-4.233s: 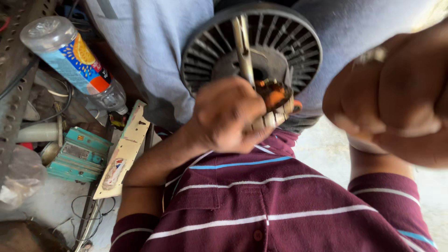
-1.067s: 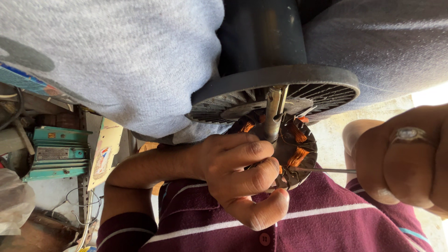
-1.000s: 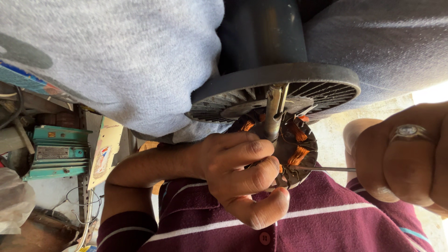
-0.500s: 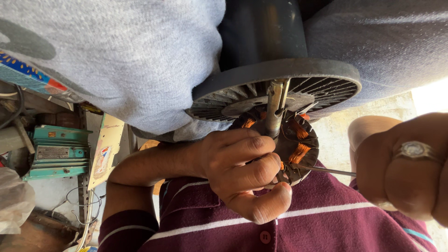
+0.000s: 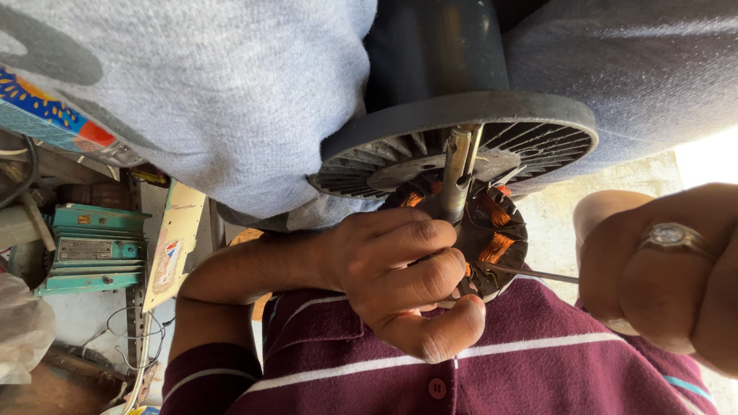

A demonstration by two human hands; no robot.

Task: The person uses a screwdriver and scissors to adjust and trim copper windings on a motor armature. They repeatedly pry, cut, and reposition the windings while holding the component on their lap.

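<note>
Up close — left hand (image 5: 400, 280) clamped on the stator (image 5: 484, 238), right hand (image 5: 669, 269) around a probably half-hidden thin rod (image 5: 530, 273).

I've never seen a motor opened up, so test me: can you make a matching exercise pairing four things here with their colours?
Things:
1. wire coils
2. shirt
3. metal box
4. thin rod

Colours:
A. teal
B. maroon with pale stripes
C. bare metal grey
D. copper orange

Pairs: 1-D, 2-B, 3-A, 4-C
</note>
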